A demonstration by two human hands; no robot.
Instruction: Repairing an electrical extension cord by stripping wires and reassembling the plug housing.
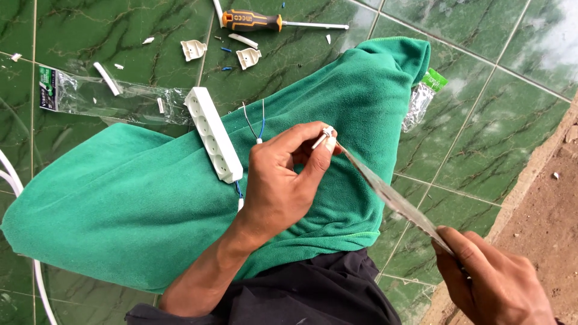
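I pinch the white wire end (321, 139) in my left hand (283, 180), above my green-covered lap. My right hand (494, 283), closed on the knife (391, 195), lays its tip on the wire. If the blade slips, I think it cuts my fingertips (328, 144). The white socket strip (212, 133) lies left.

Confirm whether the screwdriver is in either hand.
No: the screwdriver lies on the tiled floor, apart from both hands.

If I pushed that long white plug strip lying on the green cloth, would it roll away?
Probably not. The white plug strip looks flat-sided and boxy, so it would likely slide, not roll. It seems stiff plastic, probably light. The soft green cloth under it might grip it.
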